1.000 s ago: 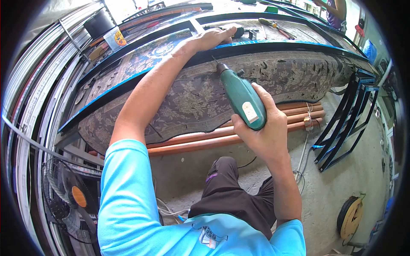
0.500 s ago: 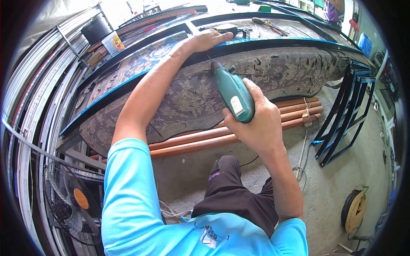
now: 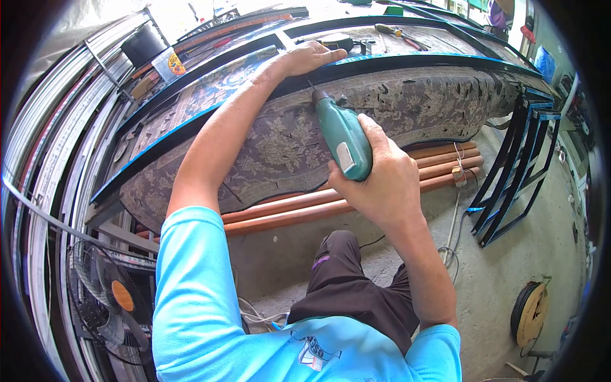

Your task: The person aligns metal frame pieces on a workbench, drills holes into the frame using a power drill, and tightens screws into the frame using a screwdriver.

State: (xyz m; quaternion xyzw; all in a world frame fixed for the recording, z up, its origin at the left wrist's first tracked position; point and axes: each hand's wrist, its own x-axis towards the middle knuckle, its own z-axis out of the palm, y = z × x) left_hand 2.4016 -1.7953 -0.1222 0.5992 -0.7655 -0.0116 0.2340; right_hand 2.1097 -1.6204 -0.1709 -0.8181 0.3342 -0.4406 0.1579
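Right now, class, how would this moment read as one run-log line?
left hand: on black frame | right hand: holds green drill | bit: points toward frame

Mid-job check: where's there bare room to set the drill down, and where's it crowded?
For the drill, bare concrete floor shows between the right forearm, the black frames and the spool. It's crowded beyond the left hand, where a screwdriver and pliers lie, and below the patterned cloth, where brown tubes lie.
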